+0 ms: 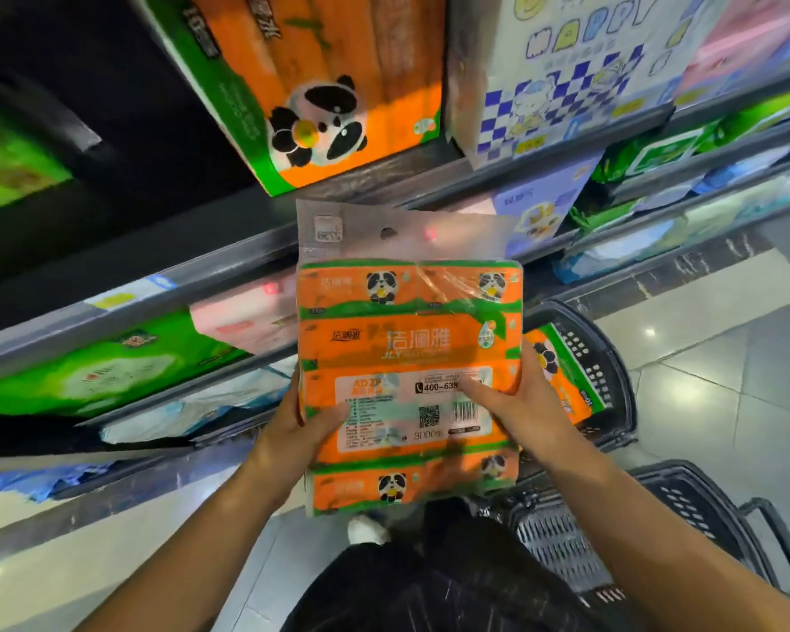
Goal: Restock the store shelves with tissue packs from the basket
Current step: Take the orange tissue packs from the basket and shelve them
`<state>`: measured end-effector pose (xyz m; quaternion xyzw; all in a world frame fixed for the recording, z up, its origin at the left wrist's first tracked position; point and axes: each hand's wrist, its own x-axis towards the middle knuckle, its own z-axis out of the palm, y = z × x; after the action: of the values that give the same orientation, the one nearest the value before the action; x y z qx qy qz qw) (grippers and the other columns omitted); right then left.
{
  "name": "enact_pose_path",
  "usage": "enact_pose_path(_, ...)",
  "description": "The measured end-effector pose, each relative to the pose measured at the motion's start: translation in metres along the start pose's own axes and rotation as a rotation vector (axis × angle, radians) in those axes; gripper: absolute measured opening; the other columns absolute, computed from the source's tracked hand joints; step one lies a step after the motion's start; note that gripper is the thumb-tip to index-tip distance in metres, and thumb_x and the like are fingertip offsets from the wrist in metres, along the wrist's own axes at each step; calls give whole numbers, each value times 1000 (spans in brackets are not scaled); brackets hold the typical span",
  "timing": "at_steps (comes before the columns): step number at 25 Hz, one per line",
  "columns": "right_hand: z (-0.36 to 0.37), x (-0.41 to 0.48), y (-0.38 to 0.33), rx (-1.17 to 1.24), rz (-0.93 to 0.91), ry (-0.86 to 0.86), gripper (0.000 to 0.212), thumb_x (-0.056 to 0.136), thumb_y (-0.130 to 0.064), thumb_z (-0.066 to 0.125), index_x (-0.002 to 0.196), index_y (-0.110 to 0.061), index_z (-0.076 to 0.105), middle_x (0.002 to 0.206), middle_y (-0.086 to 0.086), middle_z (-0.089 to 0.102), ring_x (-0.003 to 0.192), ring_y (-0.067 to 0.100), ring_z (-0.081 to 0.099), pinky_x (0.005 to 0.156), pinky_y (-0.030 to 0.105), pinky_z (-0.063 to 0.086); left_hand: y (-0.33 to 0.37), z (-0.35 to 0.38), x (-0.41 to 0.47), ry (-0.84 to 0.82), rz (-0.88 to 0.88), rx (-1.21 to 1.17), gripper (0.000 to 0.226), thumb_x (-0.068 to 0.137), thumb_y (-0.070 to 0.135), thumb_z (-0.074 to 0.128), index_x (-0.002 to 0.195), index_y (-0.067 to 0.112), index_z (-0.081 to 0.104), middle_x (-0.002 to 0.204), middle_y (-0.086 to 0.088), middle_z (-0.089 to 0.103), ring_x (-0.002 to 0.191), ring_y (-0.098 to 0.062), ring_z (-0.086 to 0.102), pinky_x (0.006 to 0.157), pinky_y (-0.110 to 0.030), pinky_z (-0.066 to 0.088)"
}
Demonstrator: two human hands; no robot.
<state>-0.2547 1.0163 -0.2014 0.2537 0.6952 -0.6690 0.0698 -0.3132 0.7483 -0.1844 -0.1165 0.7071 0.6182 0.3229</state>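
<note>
**Fingers (329, 415) of both hands clasp one orange pack (407, 339)**

Curled round the pack's two side edges, the fingers hold it upright in the air with its printed label facing the camera. The left hand (288, 433) grips the left edge; its thumb lies flat across the front, over the label's corner, and its other fingers are hidden behind the wrap. The right hand (537, 405) grips the right edge the same way, thumb reaching inward beside the barcode, other fingers out of sight behind.

The pack sits between the two thumbs. Most of it rises above them, ending in a clear plastic hang flap well above the fingers, and one row of panda prints drops below the wrists.

Beyond the fingertips runs a grey shelf rail (201, 275). Higher up, well above the fingers, a big orange panda carton (338, 84) stands on an upper shelf. Left of the left fingers, green packs (87, 371) lie on a lower shelf.

Just right of the right hand's knuckles is a black basket (612, 371) on the floor, with a spare pack (562, 380) of the same orange print inside. Below the right wrist, nearer the person, lies a second basket (685, 508).
</note>
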Motion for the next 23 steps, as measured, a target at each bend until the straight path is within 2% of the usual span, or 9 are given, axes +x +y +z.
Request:
enact_pose_path(2,18,-16,-16,-22,-32,15,70,77,-21,79,134,-31,41,116,-11,66,98,2,66,77,19,54,5,-14,-18,17,21,7,37,89,14,63,120,31,52,97,13,74,88,-12,72,60,-19,55)
enact_pose_path(4,37,-32,-32,-42,-57,43,71,76,-23,80,134,-33,40,112,-16,65,96,-1,65,76,18,52,12,-29,-36,35,64,3,41,86,16,64,122,32,50,101,13,74,93,-12,71,62,-18,55)
enact_pose_path(7,67,-50,-55,-52,-109,69,73,74,-26,82,133,-35,39,108,-19,64,95,-2,64,79,23,52,21,-57,-59,120,148,-28,74,72,29,71,136,39,34,111,9,70,92,-9,71,61,-20,56)
enact_pose_path(9,87,-59,-70,-71,-135,80,73,73,-30,82,130,-37,37,105,-18,65,92,-2,64,75,22,50,25,-76,-70,175,164,-34,83,67,37,73,138,41,31,114,8,67,90,-12,71,65,-27,58)
enact_pose_path(12,115,-67,-94,-85,-183,72,66,75,-29,81,123,-35,36,100,-17,65,90,0,63,74,23,50,33,-108,-85,231,179,-47,77,66,49,82,130,49,37,114,7,69,93,-19,71,80,-48,58)
enact_pose_path(13,125,-69,-103,-84,-203,63,63,75,-27,81,120,-35,38,98,-16,65,89,1,64,74,24,51,36,-117,-89,242,183,-63,72,66,50,81,125,52,40,112,8,69,93,-20,72,80,-50,57)
enact_pose_path(17,156,-68,-131,-116,-274,13,61,75,-25,81,121,-35,42,100,-11,67,90,7,66,76,29,54,51,-150,-101,276,214,-127,48,80,36,71,115,51,43,105,9,71,87,-18,73,70,-40,59)
enact_pose_path(20,180,-62,-156,-157,-337,-34,59,74,-19,82,117,-36,45,109,0,65,95,15,66,82,37,55,68,-175,-105,319,262,-135,45,88,28,67,124,40,44,107,4,71,93,-20,71,73,-37,57)
enact_pose_path(23,201,-49,-180,-175,-374,-70,57,75,-13,80,116,-30,43,107,4,65,87,19,66,74,35,54,87,-196,-101,346,257,-218,42,88,25,67,125,33,49,106,0,73,93,-23,71,81,-44,57)
